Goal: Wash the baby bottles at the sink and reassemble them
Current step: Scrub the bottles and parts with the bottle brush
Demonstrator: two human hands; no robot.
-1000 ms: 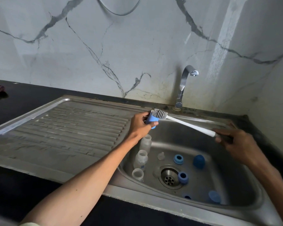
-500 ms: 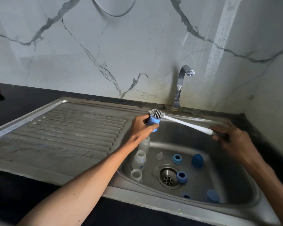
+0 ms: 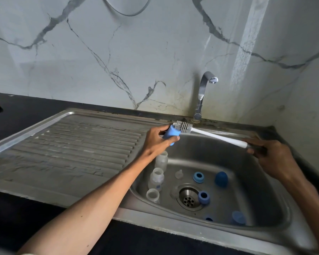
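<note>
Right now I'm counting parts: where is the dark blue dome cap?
In the head view, the dark blue dome cap stands on the sink floor, right of the blue ring, behind the drain.

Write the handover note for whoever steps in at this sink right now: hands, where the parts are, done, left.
Left hand grips a blue cap above the basin's back left corner.
Right hand holds the bottle brush by its handle, bristles against the cap's mouth.
In the sink: three clear bottles along the left wall, a clear teat, blue rings and blue caps around the drain.
Tap shows no water running.
Done: bottles taken apart.
Left: finish scrubbing, rinse, reassemble.
</note>
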